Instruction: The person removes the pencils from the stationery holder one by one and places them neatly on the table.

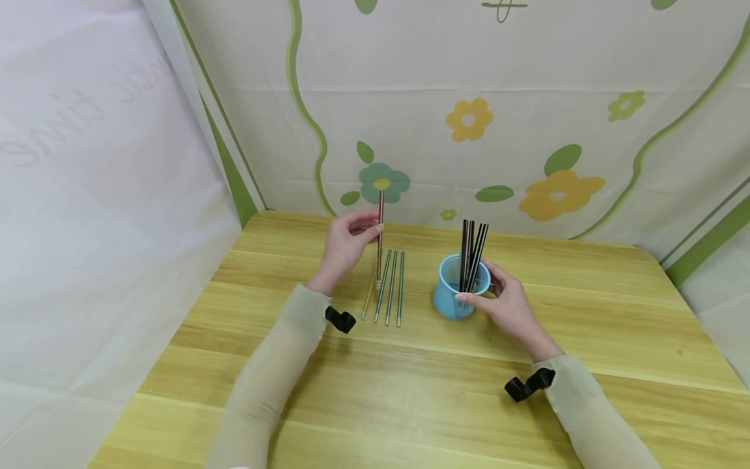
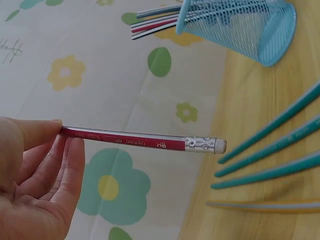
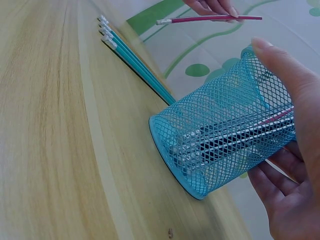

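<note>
In the head view the left hand (image 1: 349,242) pinches a dark red striped pencil (image 1: 380,244) upright, eraser end down, above the table. In the left wrist view that pencil (image 2: 135,140) shows red, with a white eraser. The right hand (image 1: 508,305) grips the rim and side of a blue mesh holder (image 1: 448,301), which holds several dark striped pencils (image 1: 472,254). Between the hands lie three teal pencils (image 1: 394,286) and one yellow pencil (image 1: 368,298), side by side. In the right wrist view the thumb of the right hand (image 3: 295,195) is at the mesh holder's (image 3: 215,115) rim.
The wooden table (image 1: 375,397) ends at the back against a hanging cloth (image 1: 410,58) printed with flowers. Another white cloth (image 1: 105,215) hangs along the left side. A black strap mount (image 1: 340,320) sits on the left wrist, another (image 1: 529,385) on the right.
</note>
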The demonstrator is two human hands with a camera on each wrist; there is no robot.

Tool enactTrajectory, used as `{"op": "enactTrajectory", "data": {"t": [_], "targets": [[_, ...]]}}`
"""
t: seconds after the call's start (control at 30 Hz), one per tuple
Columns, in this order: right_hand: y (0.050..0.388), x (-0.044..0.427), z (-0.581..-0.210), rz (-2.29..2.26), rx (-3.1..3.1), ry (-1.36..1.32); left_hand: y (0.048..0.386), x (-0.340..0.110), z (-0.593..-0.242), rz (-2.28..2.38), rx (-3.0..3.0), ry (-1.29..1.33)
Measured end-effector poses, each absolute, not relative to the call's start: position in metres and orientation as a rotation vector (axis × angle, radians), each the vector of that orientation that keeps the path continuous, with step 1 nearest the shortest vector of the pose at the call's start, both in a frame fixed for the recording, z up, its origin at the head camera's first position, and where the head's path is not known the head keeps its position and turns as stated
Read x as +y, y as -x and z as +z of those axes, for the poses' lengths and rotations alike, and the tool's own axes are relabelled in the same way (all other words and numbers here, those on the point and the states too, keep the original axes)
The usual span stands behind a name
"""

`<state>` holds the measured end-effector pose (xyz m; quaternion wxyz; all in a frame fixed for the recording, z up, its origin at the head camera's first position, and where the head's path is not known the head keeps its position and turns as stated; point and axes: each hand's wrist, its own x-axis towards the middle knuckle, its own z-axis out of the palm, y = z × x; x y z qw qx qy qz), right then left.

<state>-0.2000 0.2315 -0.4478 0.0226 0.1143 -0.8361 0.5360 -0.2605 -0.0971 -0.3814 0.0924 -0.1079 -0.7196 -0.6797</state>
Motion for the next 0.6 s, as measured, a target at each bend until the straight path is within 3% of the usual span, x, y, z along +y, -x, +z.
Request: {"op": "enactTrajectory", "data": {"t": [0.6], "targets": [[0.198,0.231,-0.445,1.677,-2.598,-0.365,0.265,-0.137,-0.414,-1.993,-2.399,0.088]]}}
